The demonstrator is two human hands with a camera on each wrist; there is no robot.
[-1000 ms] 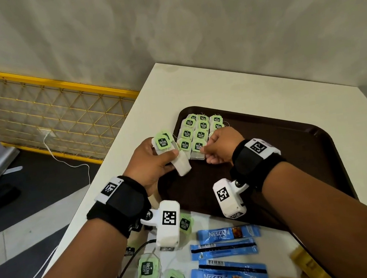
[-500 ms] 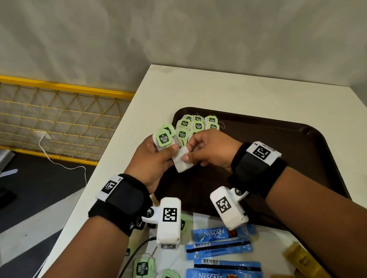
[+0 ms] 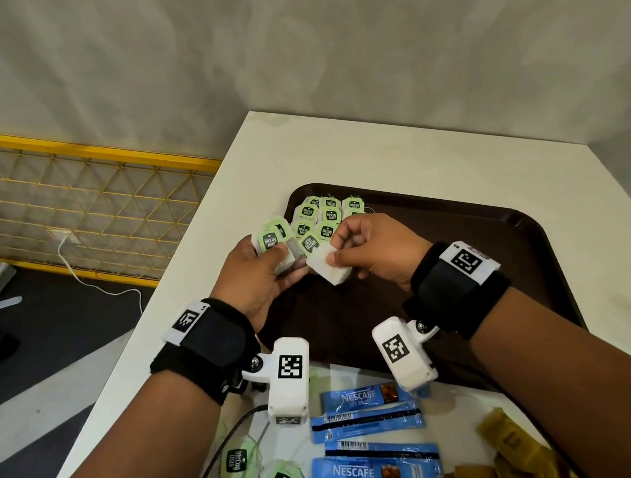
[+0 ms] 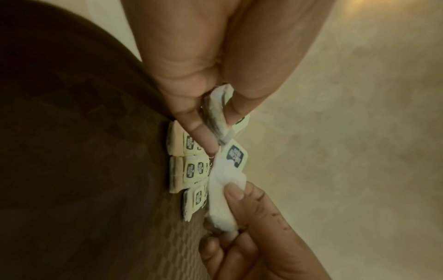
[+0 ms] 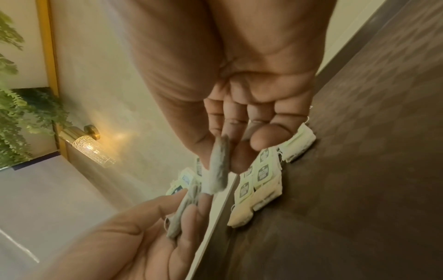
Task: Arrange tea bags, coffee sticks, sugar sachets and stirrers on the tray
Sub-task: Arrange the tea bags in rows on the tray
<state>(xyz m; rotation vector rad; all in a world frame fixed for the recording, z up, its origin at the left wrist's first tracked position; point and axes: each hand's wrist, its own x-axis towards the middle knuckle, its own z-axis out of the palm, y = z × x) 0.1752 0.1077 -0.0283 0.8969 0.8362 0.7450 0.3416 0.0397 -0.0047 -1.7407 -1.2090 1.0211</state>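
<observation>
A dark brown tray (image 3: 470,257) lies on the white table, with several green-tagged tea bags (image 3: 325,217) laid in rows at its far left corner. My left hand (image 3: 257,271) holds a small stack of tea bags (image 3: 276,244) over the tray's left rim. My right hand (image 3: 372,249) pinches one white tea bag (image 3: 328,267) between thumb and forefinger, just right of the left hand. The left wrist view shows the same pinched bag (image 4: 223,193) beside the rows (image 4: 189,164). In the right wrist view the bag (image 5: 217,164) hangs edge-on from my fingers.
Near me on the table lie blue coffee sticks (image 3: 378,469), loose tea bags (image 3: 258,477) and brown sugar sachets (image 3: 506,455). A white cable (image 3: 79,272) runs on the floor by a yellow mesh fence (image 3: 58,210) at the left. The tray's right half is bare.
My right hand came off the rows on the tray, reached to the left hand's stack and pulled one tea bag away to the right. Both hands rose slightly.
</observation>
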